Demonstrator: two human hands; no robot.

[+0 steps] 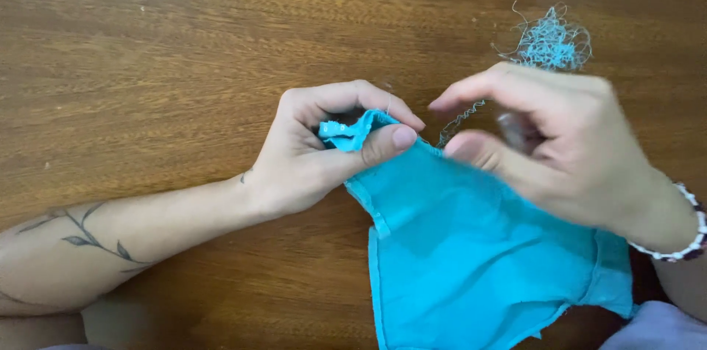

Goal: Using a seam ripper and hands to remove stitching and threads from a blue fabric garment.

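Here I see my left hand (317,147) closed on the top corner of a piece of turquoise cloth (471,262), the thumb pressed over the fold and the fingers curled behind it, so a small bunched edge of the fabric sticks out between them. The cloth lies flat on the brown wooden table (147,48), spreading from that pinched corner down toward the lower right of the view, with a stitched seam running along its left side.

My right hand (560,144) sits just beside the left, above the cloth's upper edge. Its thumb and forefinger are drawn close together, only a narrow gap between the tips, and a thin crinkled thread (460,118) runs up from the cloth's edge toward them. The hand is blurred, so I cannot tell whether the fingers actually grip the thread or only hover at it.

Behind the right hand a loose tangle of pale blue threads (549,41) rests on the table, well apart from the cloth. A beaded bracelet (688,236) circles my right wrist, and a leafy vine tattoo (88,236) runs along my left forearm
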